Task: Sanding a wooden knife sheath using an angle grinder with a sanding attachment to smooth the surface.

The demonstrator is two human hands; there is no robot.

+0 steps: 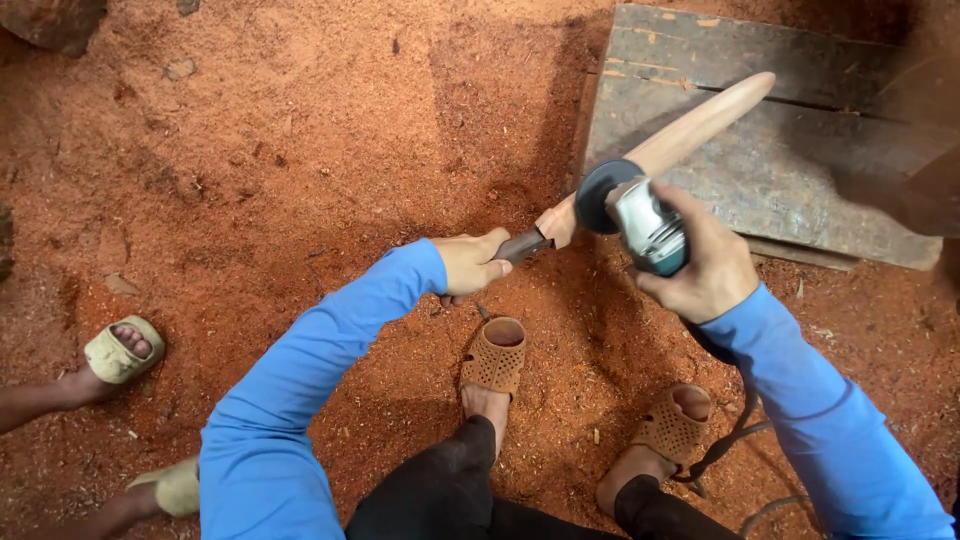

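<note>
Sawdust floor [260,150], red all over! Left hand [473,263] clenched on the dark end of a wooden club [690,130], long axis climbing up-right over a grey plank [800,170]. Right hand [705,265] grips the angle grinder [640,220], disc touching mid-shaft, between both hands.

No packages, labels, signs, screens.

Left hand [472,262] grips wooden club [690,130]; right hand [705,262] holds angle grinder [640,220] against it.
</note>
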